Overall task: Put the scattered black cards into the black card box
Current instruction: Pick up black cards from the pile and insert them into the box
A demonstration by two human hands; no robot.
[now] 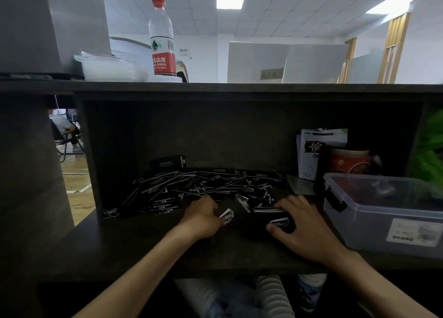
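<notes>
Both forearms are showing bare, no sleeves, watch or rings on left hand (203, 218) or right hand (303, 229). Blue jeans are showing below.

Your dark desk (134, 248) fills the frame's lower half. Black cards (203, 184) lie scattered across its middle, a black card box (275, 224) right of centre, a clear plastic tub (383, 212) at right. On the shelf top (263, 87) above, upper left, a water bottle (162, 39) stands.

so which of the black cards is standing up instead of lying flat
The black printed card at the back left of the shelf, leaning upright against the rear wall. The other scattered black cards lie flat in a heap in front of it.
</notes>
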